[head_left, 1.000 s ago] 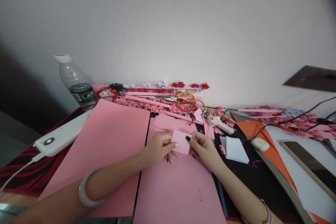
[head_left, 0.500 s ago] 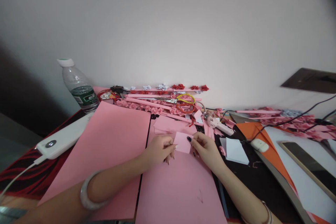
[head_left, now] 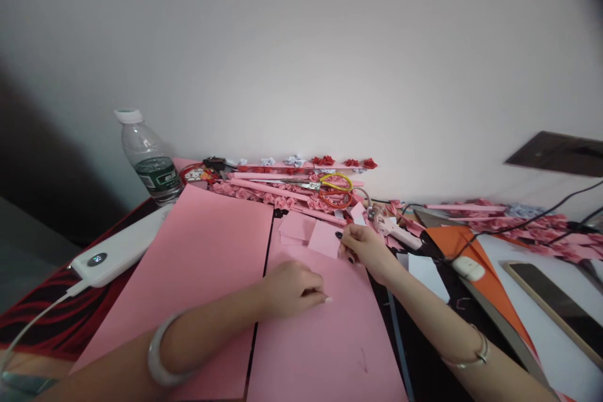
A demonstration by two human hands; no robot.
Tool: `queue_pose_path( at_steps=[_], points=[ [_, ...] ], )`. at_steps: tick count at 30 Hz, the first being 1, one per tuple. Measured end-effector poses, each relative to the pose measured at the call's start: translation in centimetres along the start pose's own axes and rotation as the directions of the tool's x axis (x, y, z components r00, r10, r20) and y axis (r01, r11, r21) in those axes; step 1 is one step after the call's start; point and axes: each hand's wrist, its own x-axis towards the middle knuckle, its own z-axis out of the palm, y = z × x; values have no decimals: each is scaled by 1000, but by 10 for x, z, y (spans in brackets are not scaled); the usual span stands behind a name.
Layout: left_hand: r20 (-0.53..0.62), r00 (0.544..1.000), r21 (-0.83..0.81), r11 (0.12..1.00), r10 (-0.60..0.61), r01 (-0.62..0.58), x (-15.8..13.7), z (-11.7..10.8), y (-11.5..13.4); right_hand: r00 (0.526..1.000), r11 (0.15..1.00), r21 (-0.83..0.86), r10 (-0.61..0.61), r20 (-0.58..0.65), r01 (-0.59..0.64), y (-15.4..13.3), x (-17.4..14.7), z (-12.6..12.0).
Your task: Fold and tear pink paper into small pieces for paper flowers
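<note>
My right hand (head_left: 362,248) pinches the right edge of a small pink paper square (head_left: 323,238) between thumb and fingers. The square overlaps a few loose pink paper pieces (head_left: 296,226). Nearer to me, my left hand (head_left: 294,289) rests over the large pink sheet (head_left: 325,352), its fingers curled and slightly blurred, with nothing visible in them. A second large pink sheet (head_left: 202,251) lies to the left, partly under my left forearm.
Behind the sheets lie paper flowers (head_left: 282,201), scissors (head_left: 336,183) and a pink glue gun (head_left: 398,232). A water bottle (head_left: 153,163) and white power bank (head_left: 122,248) stand left. White paper (head_left: 428,273), a white case (head_left: 468,268) and a phone (head_left: 556,301) lie right.
My left hand has let go of the pink square and moved toward me. My right hand has carried the square slightly away from me, up to the loose pieces.
</note>
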Motion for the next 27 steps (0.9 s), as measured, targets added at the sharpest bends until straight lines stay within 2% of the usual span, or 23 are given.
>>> queue_pose_path(
  at_steps=[5, 8, 11, 13, 14, 16, 18, 21, 23, 27],
  points=[
    [-44, 999, 86, 996, 11, -8, -1, 2, 0, 997, 998, -22, 56, 52, -55, -4, 31, 11],
    [-159, 986, 151, 986, -52, 76, 0, 0, 1, 992, 993, -64, 102, 69, -98, -2, 45, 16],
    [-380, 913, 113, 972, -148, 204, 3, -10, -1, 990, 986, -117, 127, 56, -120, 1, 52, 19],
    [-501, 848, 71, 969, -170, 236, 5, -17, -8, 992, 982, -148, 122, 34, -116, 1, 52, 20],
    [-532, 830, 71, 969, -165, 238, 5, -19, -13, 993, 981, -158, 118, 20, -113, 1, 51, 20],
    [-505, 844, 106, 957, -183, 270, 5, -21, -26, 994, 981, -158, 109, -20, -111, 1, 46, 20],
    [-405, 884, 140, 939, -234, 313, 4, -17, -37, 991, 985, -127, 106, -82, -116, 0, 38, 21],
    [-296, 910, 193, 915, -291, 355, 2, -9, -47, 982, 993, -29, 109, -156, -115, -4, 21, 23],
    [-268, 916, 228, 904, -299, 362, 2, -6, -48, 981, 992, 65, 115, -154, -106, -9, 13, 26],
    [-255, 917, 263, 890, -307, 371, 3, -6, -44, 991, 961, 257, 121, -63, -101, -18, 9, 28]
  ],
)
